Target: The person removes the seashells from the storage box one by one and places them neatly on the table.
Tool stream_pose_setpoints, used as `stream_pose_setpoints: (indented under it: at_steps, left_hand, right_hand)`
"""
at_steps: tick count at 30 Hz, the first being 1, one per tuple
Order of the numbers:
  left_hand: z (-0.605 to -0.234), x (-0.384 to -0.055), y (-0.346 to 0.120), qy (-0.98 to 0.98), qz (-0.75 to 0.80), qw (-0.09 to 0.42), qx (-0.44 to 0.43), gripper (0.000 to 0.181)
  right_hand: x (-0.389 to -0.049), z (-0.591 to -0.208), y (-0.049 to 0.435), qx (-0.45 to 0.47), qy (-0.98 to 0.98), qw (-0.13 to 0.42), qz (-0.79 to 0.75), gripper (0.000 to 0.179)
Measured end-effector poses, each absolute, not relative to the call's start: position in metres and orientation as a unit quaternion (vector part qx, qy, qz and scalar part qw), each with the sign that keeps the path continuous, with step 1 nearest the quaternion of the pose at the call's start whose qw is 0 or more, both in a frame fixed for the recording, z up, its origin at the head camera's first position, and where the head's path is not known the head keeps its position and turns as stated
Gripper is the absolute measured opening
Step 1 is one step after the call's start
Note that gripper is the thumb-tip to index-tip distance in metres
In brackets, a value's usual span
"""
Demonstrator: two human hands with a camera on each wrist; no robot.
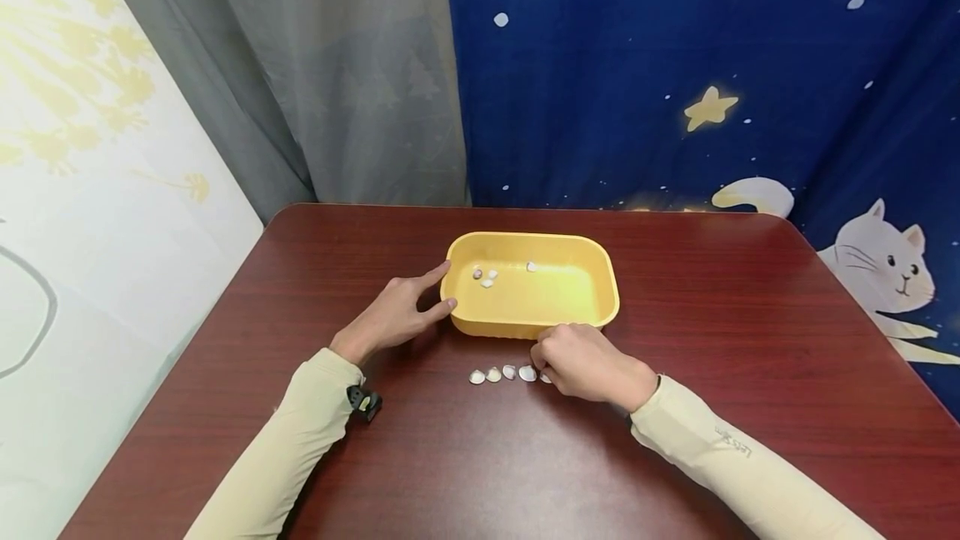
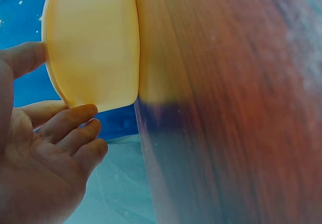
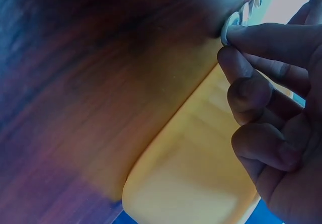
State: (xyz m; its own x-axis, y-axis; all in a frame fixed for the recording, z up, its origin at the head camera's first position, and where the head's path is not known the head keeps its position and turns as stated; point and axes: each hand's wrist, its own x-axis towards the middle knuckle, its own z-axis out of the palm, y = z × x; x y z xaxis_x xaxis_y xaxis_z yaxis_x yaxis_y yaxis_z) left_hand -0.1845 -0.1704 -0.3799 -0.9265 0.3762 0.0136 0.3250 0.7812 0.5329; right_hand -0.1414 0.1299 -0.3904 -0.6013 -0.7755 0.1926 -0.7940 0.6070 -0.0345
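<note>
The left hand (image 1: pixel 392 315) rests at the left end of a yellow plastic basin (image 1: pixel 536 328), its outstretched index finger and thumb touching the rim. In the left wrist view, this hand (image 2: pixel 48 158) has its other fingers loosely bent beside the basin wall. Just in front of the basin, the right hand (image 1: pixel 588 363) pinches a small pale seashell (image 3: pixel 231 27) between thumb and fingers, low over the table. That shell is at the right end of a row of several seashells (image 1: pixel 510 372); the hand partly hides it in the head view.
Several small shells (image 1: pixel 487 282) lie inside the basin, mostly toward its left side. The basin stands on a dark red wooden table (image 1: pixel 450 465). Behind the table hang a grey curtain (image 1: pixel 360 65) and a blue curtain (image 1: pixel 600 65); a white patterned surface (image 1: pixel 97 190) rises at the left.
</note>
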Motion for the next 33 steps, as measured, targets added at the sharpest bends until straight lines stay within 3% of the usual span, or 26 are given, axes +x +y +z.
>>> stream_pose_setpoints:
  at_steps: [14,33]
  left_hand:
    - [-0.379,-0.184,-0.171,0.942,0.270,0.033,0.197,0.072]
    - [-0.379,-0.183,-0.170,0.941,0.272,0.033,0.197,0.072]
  right_hand:
    - [-0.139,-0.381,0.131,0.436,-0.895,0.072,0.053,0.036]
    - [-0.156,-0.322,0.128,0.478,-0.874,0.086,0.028,0.016]
